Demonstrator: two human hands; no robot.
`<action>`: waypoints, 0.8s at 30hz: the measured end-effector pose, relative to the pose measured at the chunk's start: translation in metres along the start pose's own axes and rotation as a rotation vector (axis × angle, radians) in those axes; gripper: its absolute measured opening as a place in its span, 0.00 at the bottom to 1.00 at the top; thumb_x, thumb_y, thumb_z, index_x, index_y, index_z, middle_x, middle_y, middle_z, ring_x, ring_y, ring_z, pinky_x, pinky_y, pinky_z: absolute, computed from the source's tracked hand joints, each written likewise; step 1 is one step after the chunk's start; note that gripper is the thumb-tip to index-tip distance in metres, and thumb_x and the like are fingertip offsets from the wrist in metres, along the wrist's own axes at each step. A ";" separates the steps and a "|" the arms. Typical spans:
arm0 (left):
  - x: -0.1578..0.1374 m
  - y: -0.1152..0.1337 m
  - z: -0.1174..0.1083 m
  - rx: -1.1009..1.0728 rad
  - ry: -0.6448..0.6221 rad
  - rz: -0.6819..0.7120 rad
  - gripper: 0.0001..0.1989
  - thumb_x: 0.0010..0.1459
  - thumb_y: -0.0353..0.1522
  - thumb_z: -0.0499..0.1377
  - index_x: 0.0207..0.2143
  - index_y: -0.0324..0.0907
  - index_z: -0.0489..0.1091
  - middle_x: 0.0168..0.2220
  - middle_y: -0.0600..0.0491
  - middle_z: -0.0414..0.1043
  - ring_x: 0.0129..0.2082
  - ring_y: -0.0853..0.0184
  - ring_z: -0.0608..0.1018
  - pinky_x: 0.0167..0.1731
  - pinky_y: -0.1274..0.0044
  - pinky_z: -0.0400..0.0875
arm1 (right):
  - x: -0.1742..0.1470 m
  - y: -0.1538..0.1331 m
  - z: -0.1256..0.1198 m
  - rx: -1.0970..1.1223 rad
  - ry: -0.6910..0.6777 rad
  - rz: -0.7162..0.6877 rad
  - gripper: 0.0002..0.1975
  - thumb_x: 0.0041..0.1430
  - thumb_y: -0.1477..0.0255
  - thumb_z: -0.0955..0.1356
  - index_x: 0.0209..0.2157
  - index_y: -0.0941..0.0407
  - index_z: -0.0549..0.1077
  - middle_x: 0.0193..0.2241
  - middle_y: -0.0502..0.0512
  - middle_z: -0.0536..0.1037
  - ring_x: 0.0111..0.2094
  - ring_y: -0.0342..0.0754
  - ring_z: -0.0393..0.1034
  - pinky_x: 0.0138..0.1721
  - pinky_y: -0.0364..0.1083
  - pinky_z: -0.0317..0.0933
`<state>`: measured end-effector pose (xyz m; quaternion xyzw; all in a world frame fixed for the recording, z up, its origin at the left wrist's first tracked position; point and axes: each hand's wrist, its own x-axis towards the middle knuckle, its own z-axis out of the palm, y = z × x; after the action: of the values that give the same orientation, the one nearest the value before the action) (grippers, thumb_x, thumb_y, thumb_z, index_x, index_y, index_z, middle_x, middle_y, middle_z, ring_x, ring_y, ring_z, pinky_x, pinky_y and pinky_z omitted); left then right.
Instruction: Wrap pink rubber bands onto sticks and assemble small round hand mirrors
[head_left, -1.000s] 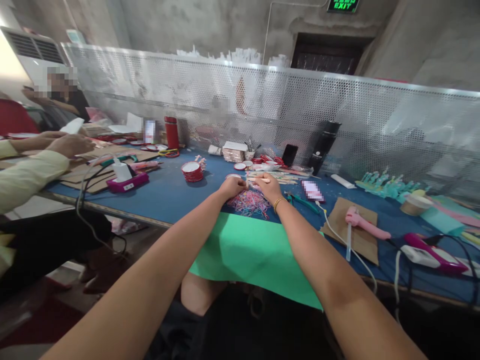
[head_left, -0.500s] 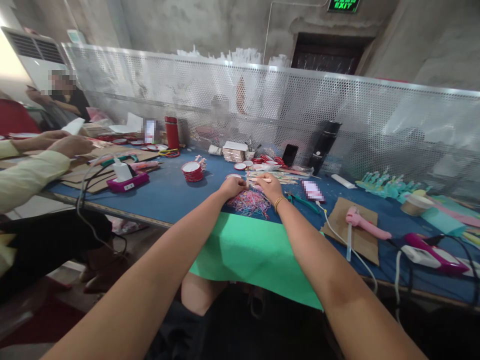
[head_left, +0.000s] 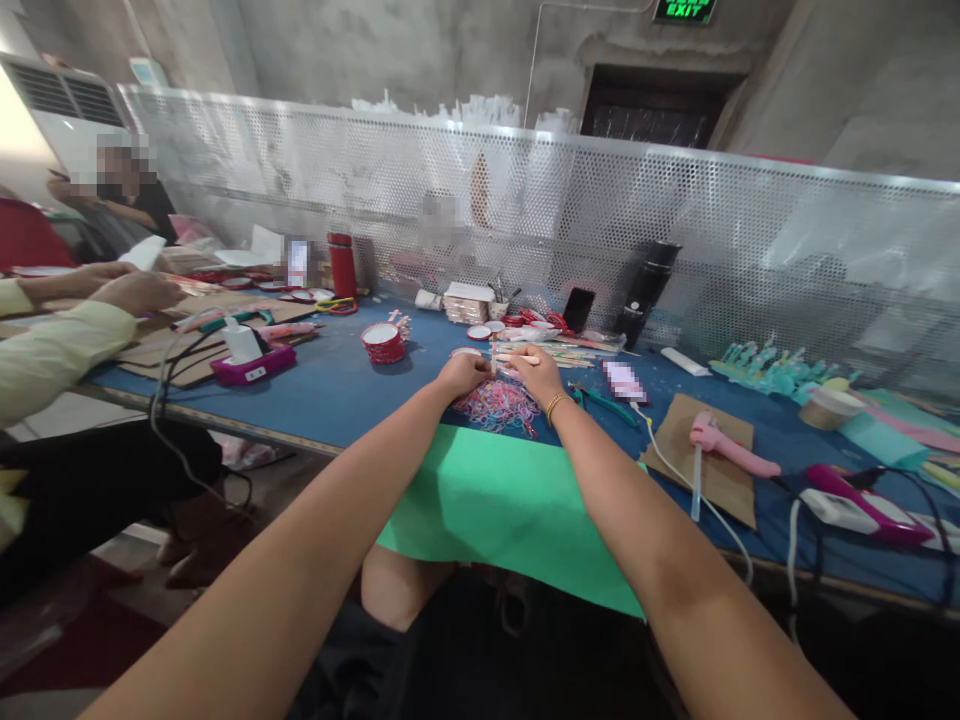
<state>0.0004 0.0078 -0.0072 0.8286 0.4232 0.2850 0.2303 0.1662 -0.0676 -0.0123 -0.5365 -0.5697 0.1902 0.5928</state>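
Note:
My left hand point(head_left: 465, 376) is closed, its fingertips pinching a small thin pale strip point(head_left: 494, 350) that stands upright. Facing it, my right hand point(head_left: 538, 372) grips a slim whitish pen-like stick point(head_left: 519, 358), whose tip points toward the strip. Whether the tip touches the strip I cannot tell. Below both hands lies a tangled heap of pink, blue and purple strings point(head_left: 499, 405). A green sheet point(head_left: 502, 500) hangs over the table's front edge and my lap. Just behind the hands, thin pale sticks point(head_left: 574, 354) lie in a loose bunch.
A stack of red-rimmed discs point(head_left: 383, 343) stands to the left. At right are green-handled pliers point(head_left: 609, 405), a phone point(head_left: 624, 381), a pink glue gun point(head_left: 731, 445) on cardboard and a purple power strip point(head_left: 870, 505). A co-worker's hands point(head_left: 124, 288) are at far left.
Both hands stay in nearly the same place with the same holds. The whole view has shifted very slightly.

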 end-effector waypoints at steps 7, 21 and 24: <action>-0.001 0.001 0.000 -0.015 -0.003 -0.002 0.09 0.45 0.36 0.65 0.28 0.39 0.80 0.22 0.56 0.73 0.24 0.70 0.70 0.27 0.78 0.58 | -0.001 -0.001 -0.001 -0.014 0.013 0.027 0.10 0.50 0.63 0.66 0.32 0.53 0.74 0.28 0.49 0.80 0.33 0.47 0.73 0.37 0.45 0.67; -0.001 0.002 -0.001 -0.003 -0.024 -0.008 0.12 0.46 0.37 0.64 0.31 0.38 0.80 0.24 0.56 0.74 0.26 0.70 0.71 0.27 0.79 0.59 | -0.001 -0.002 -0.001 0.021 0.001 -0.012 0.10 0.50 0.64 0.67 0.32 0.54 0.75 0.29 0.49 0.80 0.33 0.47 0.74 0.38 0.45 0.67; -0.001 0.001 -0.001 -0.001 -0.017 0.002 0.13 0.46 0.38 0.64 0.30 0.38 0.80 0.23 0.56 0.74 0.26 0.70 0.70 0.27 0.79 0.58 | -0.001 -0.003 0.000 -0.014 0.003 -0.012 0.10 0.50 0.65 0.67 0.32 0.54 0.75 0.29 0.49 0.80 0.33 0.47 0.73 0.39 0.46 0.67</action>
<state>0.0001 0.0063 -0.0064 0.8313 0.4205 0.2784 0.2339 0.1651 -0.0696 -0.0102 -0.5376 -0.5732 0.1819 0.5911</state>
